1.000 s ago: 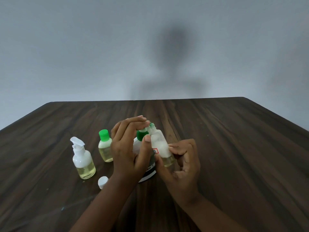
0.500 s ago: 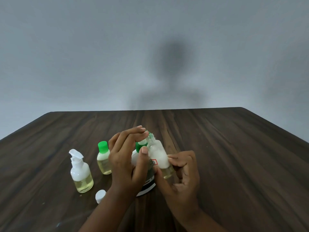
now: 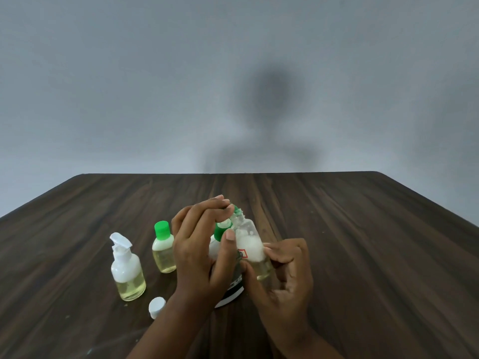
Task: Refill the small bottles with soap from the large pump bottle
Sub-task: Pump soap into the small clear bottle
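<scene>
Table (image 3: pixel 363 242) is dark wood, and everything sits left of centre, toward the near edge. The far half and the whole right side are bare, so there's plenty of room to swing out right. My left hand (image 3: pixel 197 255) is arched over the pump bottle (image 3: pixel 234 288), fingers (image 3: pixel 212 206) hooked over the pump head and thumb up the near side. Most of that bottle is hidden behind the hand; only the green collar and the label foot show. My right hand (image 3: pixel 282 278) pinches the small bottle (image 3: pixel 251 248) low on its body between thumb and curled fingers, just right of the pump bottle and touching it or nearly so. Key relation: the small bottle's long axis is tilted, base down-right in my right hand and open neck up-left, right at the green spout under my left fingertips. I can't tell if the spout is inside the mouth or only against it. There's foam in the upper half and yellow soap at the bottom, so I judge it part filled. The next press goes straight down with the left hand, while the right hand only has to hold the neck steady. Left of my left hand stand a capped bottle (image 3: pixel 163 252) and a spray bottle (image 3: pixel 127 273), close enough to knock. A loose white cap (image 3: pixel 157 304) lies nearest the near edge, beside my left wrist.
</scene>
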